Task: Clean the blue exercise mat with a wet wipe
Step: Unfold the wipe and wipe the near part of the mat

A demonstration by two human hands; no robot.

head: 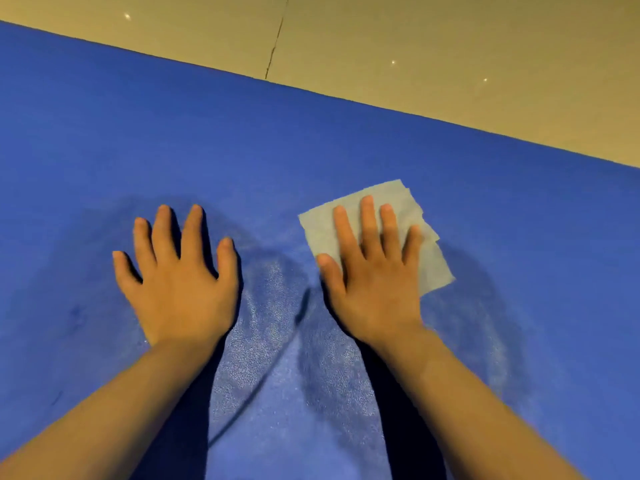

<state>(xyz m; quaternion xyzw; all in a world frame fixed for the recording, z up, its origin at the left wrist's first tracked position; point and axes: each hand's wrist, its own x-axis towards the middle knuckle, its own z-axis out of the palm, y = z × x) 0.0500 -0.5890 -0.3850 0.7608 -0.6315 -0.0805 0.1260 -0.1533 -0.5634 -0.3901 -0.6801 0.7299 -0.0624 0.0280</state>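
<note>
Beige floor tiles (450, 46) are bordering the blue mat (346, 140). I am pressing the limp, probably damp wipe (408, 216) under my flat right hand (374, 285); my left hand (176, 289), fingers spread, is bracing.

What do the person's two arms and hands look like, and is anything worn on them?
Both forearms are bare right to the bottom edge of the picture: no sleeves show. The left hand and the right hand wear no gloves. No rings, watch, bracelet or markings are visible on fingers or wrists. Fingernails look short and unpainted.
</note>
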